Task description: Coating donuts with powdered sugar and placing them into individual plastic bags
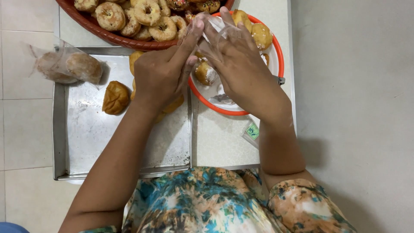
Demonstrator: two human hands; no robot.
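- The left hand (161, 75) and the right hand (241, 69) meet above the bench (220, 142), both pinching a small clear plastic bag (211, 34) between thumb and fingertips; the other fingers are loosely extended.
- The bag hangs between the two hands over the near edge of the orange-rimmed plate (279, 64), just in front of the brown woven basket (103, 34) of ring doughnuts.
- It looks empty, very light, thin and limp. The film is likely slippery and apt to cling to itself, so a grip at the mouth edges, one layer to each hand, seems the surest hold.
- Its shape is crumpled. The long axis seems to run away from the person, mouth towards the fingertips, but which end is open I cannot tell for certain.
- On the plate lie sugar-dusted round pastries (205, 73), soft and easily dented.
- The metal tray (86, 129) to the left carries a golden bun (115, 98), with more partly hidden beneath the left hand.
- A filled bag of pastries (69, 65) rests over the tray's far left corner.
- A small green-printed packet (252, 131) lies on the bench near the right wrist.
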